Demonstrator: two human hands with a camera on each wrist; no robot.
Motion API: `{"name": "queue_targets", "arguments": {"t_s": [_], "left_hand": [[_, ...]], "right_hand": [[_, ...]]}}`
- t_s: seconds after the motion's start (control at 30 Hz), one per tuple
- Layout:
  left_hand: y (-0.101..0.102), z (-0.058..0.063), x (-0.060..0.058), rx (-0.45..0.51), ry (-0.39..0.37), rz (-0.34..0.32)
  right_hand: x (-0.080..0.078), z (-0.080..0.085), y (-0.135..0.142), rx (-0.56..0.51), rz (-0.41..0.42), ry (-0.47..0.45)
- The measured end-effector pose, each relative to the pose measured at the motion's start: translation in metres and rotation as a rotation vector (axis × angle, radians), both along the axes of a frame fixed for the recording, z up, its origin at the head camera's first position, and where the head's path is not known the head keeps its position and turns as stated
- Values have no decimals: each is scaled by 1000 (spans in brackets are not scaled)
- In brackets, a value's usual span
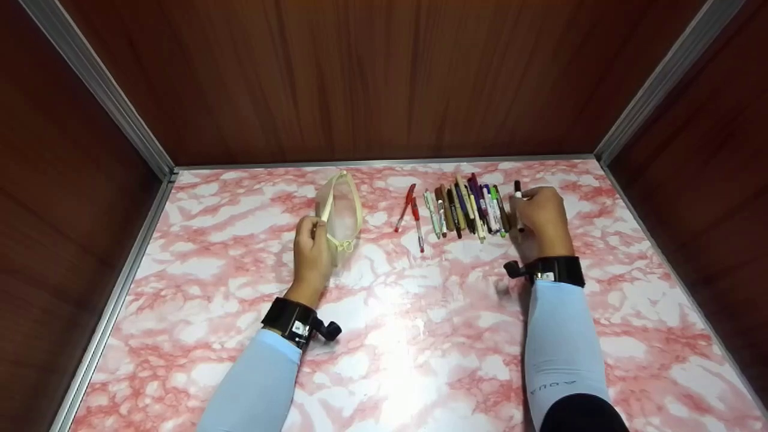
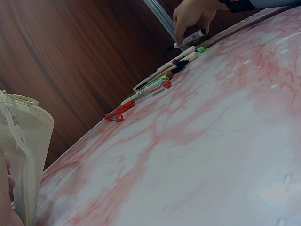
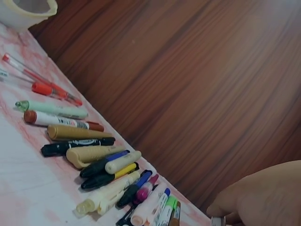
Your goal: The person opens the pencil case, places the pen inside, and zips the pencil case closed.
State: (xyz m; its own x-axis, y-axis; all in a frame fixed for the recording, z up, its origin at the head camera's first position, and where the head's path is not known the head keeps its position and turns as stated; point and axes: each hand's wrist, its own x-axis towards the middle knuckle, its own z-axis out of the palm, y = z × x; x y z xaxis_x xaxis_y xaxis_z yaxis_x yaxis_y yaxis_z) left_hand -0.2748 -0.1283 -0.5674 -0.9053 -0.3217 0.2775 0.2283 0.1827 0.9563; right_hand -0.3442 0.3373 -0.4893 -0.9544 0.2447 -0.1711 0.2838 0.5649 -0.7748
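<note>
The person's left hand (image 1: 312, 249) pinches the side of a cream mesh pouch (image 1: 359, 207), its mouth gaping on the marbled tabletop (image 1: 384, 312). Across from it, the right hand (image 1: 543, 219) grips a black-capped marker (image 1: 518, 193) just beyond the right end of a row of pens (image 1: 462, 213).

Cream on the mesh pouch (image 2: 37, 136), red on two pens (image 1: 415, 210), black-and-white marker (image 2: 193, 36), pink-and-white marbled tabletop (image 1: 384, 348), brown wood-grain panel (image 1: 384, 78)
</note>
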Motion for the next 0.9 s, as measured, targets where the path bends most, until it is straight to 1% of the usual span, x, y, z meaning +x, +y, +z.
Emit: {"name": "queue_targets", "arguments": {"t_s": [0.07,0.2,0.27,0.4,0.5,0.63,0.83,0.9], "left_hand": [[0,0,0,-2,-1,4],[0,1,1,-10,-11,9],[0,2,1,-13,-12,7],[0,2,2,-11,-10,1],[-1,2,1,-18,-4,0],[-1,1,0,-21,-1,-4],[-1,1,0,-12,-9,0],[-1,2,0,-16,-10,0]], "right_hand": [[-2,2,-3,-14,-13,34],[-5,7,-9,29,-21,115],[-6,10,-13,37,-19,139],[-6,17,-25,17,-13,174],[-6,22,-37,-7,23,232],[-6,27,-55,-12,96,313],[-8,24,-78,-29,136,348],[-9,22,-87,-17,155,359]]}}
